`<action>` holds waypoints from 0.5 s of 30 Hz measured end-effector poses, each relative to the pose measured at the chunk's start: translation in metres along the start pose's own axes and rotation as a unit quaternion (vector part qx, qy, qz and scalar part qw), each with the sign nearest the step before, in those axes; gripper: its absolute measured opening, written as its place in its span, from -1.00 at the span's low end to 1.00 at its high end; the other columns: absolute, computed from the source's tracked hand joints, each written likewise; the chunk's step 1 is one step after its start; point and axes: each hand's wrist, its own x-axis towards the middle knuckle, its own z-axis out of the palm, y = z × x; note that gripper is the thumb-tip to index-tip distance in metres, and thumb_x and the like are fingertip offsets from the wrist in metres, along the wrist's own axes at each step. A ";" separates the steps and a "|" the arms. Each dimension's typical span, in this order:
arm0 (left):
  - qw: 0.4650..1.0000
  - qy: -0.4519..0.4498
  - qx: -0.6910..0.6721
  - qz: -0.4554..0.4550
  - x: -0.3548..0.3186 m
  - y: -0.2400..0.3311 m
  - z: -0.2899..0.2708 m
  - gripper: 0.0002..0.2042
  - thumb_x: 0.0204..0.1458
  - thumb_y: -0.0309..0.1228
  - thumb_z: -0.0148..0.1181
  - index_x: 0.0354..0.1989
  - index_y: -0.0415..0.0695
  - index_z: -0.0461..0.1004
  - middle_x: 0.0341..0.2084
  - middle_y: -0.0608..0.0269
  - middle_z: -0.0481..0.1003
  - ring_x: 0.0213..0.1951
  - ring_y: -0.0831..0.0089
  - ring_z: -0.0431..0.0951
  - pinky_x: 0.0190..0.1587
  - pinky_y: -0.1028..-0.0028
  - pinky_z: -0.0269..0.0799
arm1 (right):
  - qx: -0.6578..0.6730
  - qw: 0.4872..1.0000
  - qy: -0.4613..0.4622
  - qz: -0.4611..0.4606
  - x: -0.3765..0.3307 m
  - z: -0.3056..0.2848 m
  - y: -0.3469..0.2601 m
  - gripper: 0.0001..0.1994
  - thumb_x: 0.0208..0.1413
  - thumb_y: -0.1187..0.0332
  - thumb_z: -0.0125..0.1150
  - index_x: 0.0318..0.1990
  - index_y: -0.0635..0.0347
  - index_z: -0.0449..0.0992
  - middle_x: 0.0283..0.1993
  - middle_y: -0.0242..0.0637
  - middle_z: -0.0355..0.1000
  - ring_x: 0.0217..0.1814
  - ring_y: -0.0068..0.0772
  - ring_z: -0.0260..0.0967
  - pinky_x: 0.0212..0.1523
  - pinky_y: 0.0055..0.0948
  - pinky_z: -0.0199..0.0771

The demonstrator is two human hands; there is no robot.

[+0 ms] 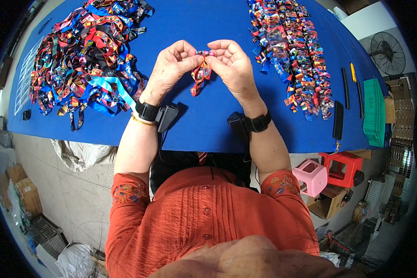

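Above the middle of the blue table, my left hand (173, 65) and my right hand (233, 65) pinch a printed ribbon strap (200, 78) between thumbs and fingers. The strap is red, yellow and blue. Its top is rolled or folded crosswise between my fingertips, and a short loop hangs down below my thumbs. Left of my left hand lies a big tangled heap of similar straps (95, 51) in mixed colours. To the right of my right hand, bundled straps (289, 51) lie in long rows running away from me.
The blue tabletop (190, 125) ends just before my body. On its right side lie a black bar (338, 120), a yellow-handled tool (353, 72) and a green crate (374, 112). A fan (387, 52) stands beyond. Pink (310, 177) and red stools (345, 169) stand below the right edge.
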 end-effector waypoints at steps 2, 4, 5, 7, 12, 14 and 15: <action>1.000 0.002 0.002 -0.003 -0.001 0.002 0.002 -0.88 0.11 -0.51 0.29 -0.29 -0.16 0.44 -0.39 0.37 0.56 -0.36 0.69 0.50 -0.26 0.67 0.39 | -0.001 1.000 -0.002 -0.001 -0.001 0.000 -0.002 -0.73 0.15 0.60 0.20 0.00 0.35 0.39 -0.22 -0.32 0.48 -0.25 -0.67 0.44 -0.24 -0.68 0.49; 1.000 0.006 0.005 -0.007 -0.002 0.003 0.001 -0.88 0.11 -0.51 0.29 -0.30 -0.16 0.44 -0.40 0.38 0.56 -0.37 0.69 0.50 -0.28 0.67 0.39 | -0.022 1.000 -0.022 0.002 -0.001 0.001 -0.004 -0.73 0.15 0.59 0.21 0.00 0.35 0.40 -0.22 -0.32 0.48 -0.23 -0.67 0.45 -0.23 -0.68 0.49; 1.000 0.006 0.015 -0.008 -0.001 0.001 0.000 -0.88 0.10 -0.51 0.30 -0.31 -0.15 0.43 -0.41 0.38 0.55 -0.38 0.70 0.49 -0.30 0.68 0.39 | -0.023 1.000 -0.022 0.003 -0.001 0.000 -0.004 -0.73 0.15 0.59 0.21 0.00 0.35 0.40 -0.22 -0.32 0.48 -0.23 -0.67 0.45 -0.23 -0.68 0.49; 1.000 0.006 0.024 -0.011 -0.001 -0.001 -0.001 -0.87 0.10 -0.51 0.30 -0.32 -0.14 0.43 -0.42 0.39 0.55 -0.40 0.71 0.48 -0.32 0.68 0.38 | -0.050 0.998 -0.033 -0.009 0.000 -0.002 -0.003 -0.75 0.15 0.55 0.24 -0.02 0.34 0.44 -0.21 -0.32 0.50 -0.24 -0.67 0.45 -0.21 -0.67 0.50; 0.999 -0.022 0.043 -0.007 -0.002 0.000 0.003 -0.87 0.11 -0.49 0.30 -0.35 -0.13 0.42 -0.44 0.42 0.53 -0.42 0.74 0.45 -0.37 0.70 0.37 | -0.077 0.996 -0.039 -0.010 0.001 -0.006 0.000 -0.82 0.20 0.47 0.24 -0.09 0.33 0.51 -0.26 -0.36 0.53 -0.27 -0.70 0.44 -0.23 -0.66 0.48; 0.998 -0.026 0.055 -0.005 -0.002 -0.003 0.001 -0.87 0.12 -0.49 0.30 -0.35 -0.13 0.42 -0.44 0.42 0.52 -0.43 0.75 0.45 -0.38 0.70 0.37 | -0.077 0.996 -0.045 -0.012 0.001 -0.009 0.002 -0.84 0.21 0.45 0.23 -0.12 0.33 0.53 -0.28 -0.38 0.53 -0.28 -0.71 0.43 -0.24 -0.66 0.48; 0.997 -0.031 0.067 -0.004 -0.001 -0.004 0.000 -0.87 0.12 -0.49 0.30 -0.36 -0.13 0.42 -0.45 0.43 0.52 -0.43 0.75 0.44 -0.38 0.70 0.36 | -0.101 0.994 -0.044 -0.011 0.001 -0.011 0.003 -0.85 0.22 0.45 0.22 -0.13 0.33 0.53 -0.29 -0.39 0.53 -0.28 -0.71 0.43 -0.25 -0.67 0.47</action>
